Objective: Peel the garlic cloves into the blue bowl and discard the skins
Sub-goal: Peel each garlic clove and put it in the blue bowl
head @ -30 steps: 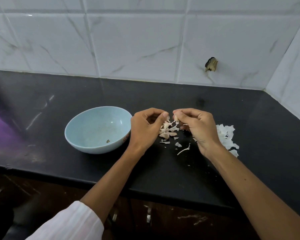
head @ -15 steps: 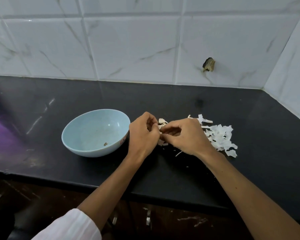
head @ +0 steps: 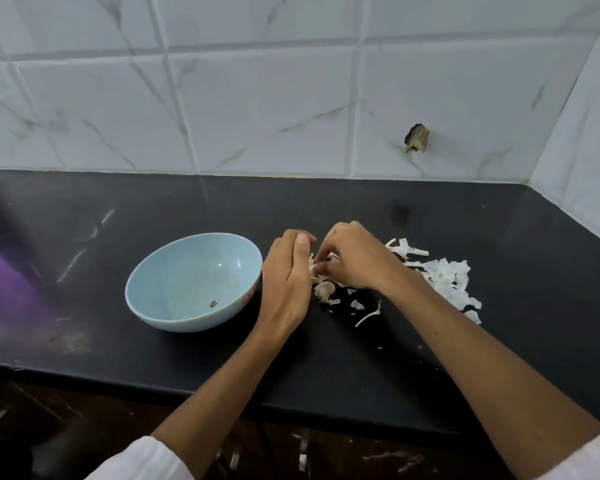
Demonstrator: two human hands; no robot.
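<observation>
- The blue bowl (head: 137,292) stands upright on the black bench (head: 326,382), with its open mouth tipped slightly towards the camera.
- One small brown scrap (head: 213,304) lies inside the bowl, low on the inner wall at its right side. The rest of the inside that shows is bare pale blue.
- A small red label (head: 248,296) sits on the bowl's outer wall on the right.
- The left hand (head: 286,282) is just right of the bowl, its wrist close to the rim. The thumb lies straight along the top and the fingers curl away out of sight. Whether its grip holds anything cannot be told.
- The right hand (head: 359,263) is further right of the bowl, knuckles up and fingers bent downward. Its grip pinches the garlic cloves (head: 321,268), which sit between the two hands, outside the bowl.
- One loose clove (head: 324,289), partly in its skin, lies on the bench just right of the bowl, beneath the hands.
- A heap of white garlic skins (head: 445,275) is spread on the bench well to the right of the bowl, beyond the right hand.
- A thin curved white strip (head: 368,315) and a few small flakes lie between that heap and the bowl.
- White marbled wall tiles (head: 257,109) rise behind the bowl, with a broken dark hole (head: 417,137) up to its right.
</observation>
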